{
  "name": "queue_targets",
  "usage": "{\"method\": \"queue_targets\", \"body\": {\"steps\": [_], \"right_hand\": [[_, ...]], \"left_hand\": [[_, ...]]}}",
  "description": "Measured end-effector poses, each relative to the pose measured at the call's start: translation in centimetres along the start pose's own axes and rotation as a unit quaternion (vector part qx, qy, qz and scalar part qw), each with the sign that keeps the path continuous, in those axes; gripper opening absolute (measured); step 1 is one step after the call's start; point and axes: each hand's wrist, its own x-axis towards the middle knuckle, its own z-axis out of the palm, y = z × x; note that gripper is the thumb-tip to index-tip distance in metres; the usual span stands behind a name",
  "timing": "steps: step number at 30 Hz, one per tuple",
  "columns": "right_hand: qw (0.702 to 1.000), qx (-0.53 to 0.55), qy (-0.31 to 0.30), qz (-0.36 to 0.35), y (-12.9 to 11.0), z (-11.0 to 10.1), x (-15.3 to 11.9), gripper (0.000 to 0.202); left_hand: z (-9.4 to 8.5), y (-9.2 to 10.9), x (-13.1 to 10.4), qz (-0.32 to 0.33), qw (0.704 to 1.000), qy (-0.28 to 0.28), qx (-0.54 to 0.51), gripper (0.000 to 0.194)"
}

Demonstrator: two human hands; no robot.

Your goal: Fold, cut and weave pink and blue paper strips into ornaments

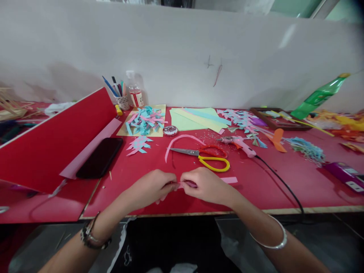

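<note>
My left hand (157, 185) and right hand (205, 185), fingers curled closed, pinch a small pink paper strip (179, 185) between them, just over the red table's (264, 189) near edge. Beyond lie open scissors (198, 153), then a pink glue gun (241, 145), and farthest, pastel sheets (189, 121).

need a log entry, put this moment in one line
left hand: pinching pink paper | right hand: pinching same paper | scissors: lying beyond hands | glue gun: right of scissors
</note>
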Motion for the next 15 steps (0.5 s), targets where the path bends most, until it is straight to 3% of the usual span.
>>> {"method": "queue_targets", "body": {"steps": [6, 15], "right_hand": [[0.999, 0.043, -0.034, 0.003, 1.3, -0.8, -0.4, 0.012], [0.998, 0.047, -0.019, 0.043, 5.3, -1.7, -3.1, 0.015]], "left_hand": [[-0.6, -0.9, -0.5, -0.026, 0.986, -0.071, -0.146, 0.029], [-1.9, -4.2, -2.2, -0.053, 0.984, -0.060, -0.162, 0.030]]}}
